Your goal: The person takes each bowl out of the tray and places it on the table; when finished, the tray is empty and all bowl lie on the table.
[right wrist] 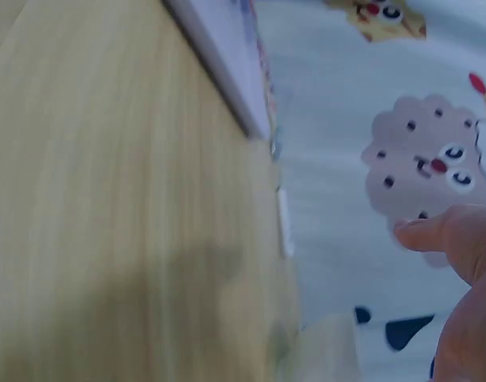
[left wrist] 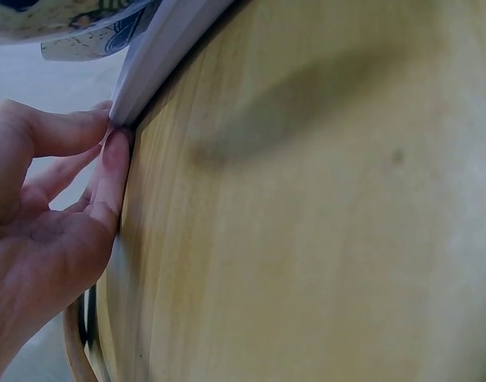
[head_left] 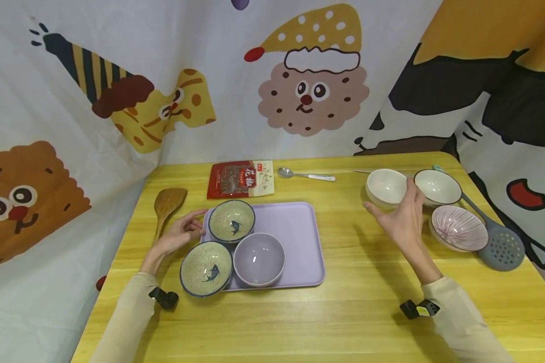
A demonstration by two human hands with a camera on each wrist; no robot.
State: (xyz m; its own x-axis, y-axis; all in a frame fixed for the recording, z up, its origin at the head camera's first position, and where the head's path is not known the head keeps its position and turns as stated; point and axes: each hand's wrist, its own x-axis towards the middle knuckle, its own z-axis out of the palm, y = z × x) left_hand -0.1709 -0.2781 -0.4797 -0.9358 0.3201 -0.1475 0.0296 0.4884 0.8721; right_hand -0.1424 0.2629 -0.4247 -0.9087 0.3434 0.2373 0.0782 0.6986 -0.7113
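Note:
My left hand point(head_left: 179, 237) pinches the left edge of a lilac tray point(head_left: 298, 242); the left wrist view has thumb and fingers meeting at the rim. Two speckled bowls with a blue fish, the far one point(head_left: 227, 217) and the near one point(head_left: 200, 269), sit at the tray's left side. The near one overhangs the corner. Beside them stands a plain lilac bowl point(head_left: 259, 259). My right hand point(head_left: 401, 219) hovers over the table, thumb and fingers spread, just in front of a white bowl point(head_left: 387, 185). Whether it touches that bowl cannot be told.
At right are a dark-rimmed white bowl point(head_left: 438, 186), a pink-striped bowl point(head_left: 458, 229) and a grey slotted spatula point(head_left: 501, 247). A wooden spatula point(head_left: 169, 202) lies left. Behind the tray are a red spice packet point(head_left: 238, 180) and a spoon point(head_left: 306, 175). A printed curtain point(head_left: 227, 45) borders the table.

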